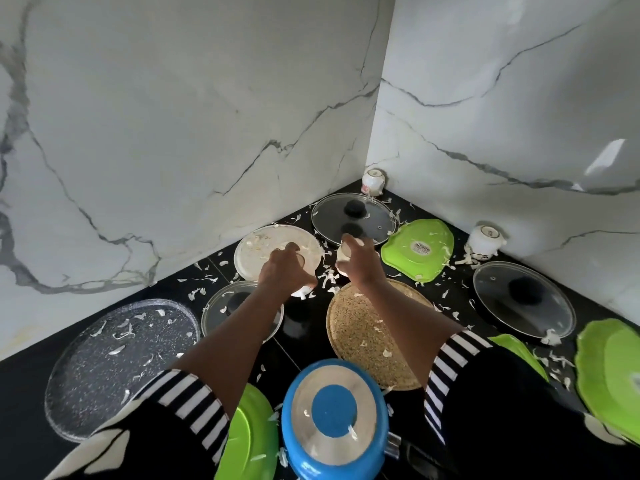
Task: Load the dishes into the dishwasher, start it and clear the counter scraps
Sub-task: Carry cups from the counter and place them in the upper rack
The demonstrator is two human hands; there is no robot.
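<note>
Dishes fill both hands: the right hand (360, 263) curls its fingers round a small white cup (343, 253), and the left hand (285, 271), fingers bent downward, grips a white piece (302, 291) that is mostly hidden under the palm. Pale scraps (327, 280) lie between the two hands on the black surface (304, 327). Just beyond the left hand sits a soiled white plate (259, 249), and under its forearm a glass lid (220, 306). Beneath the right wrist lies a speckled tan plate (367, 327), to its right a green plate (420, 252), and beyond it a black-knobbed lid (353, 216). Farther out are an upturned cup (373, 181) in the corner, a grey speckled tray (104, 358) and a blue lid (332, 410).
</note>
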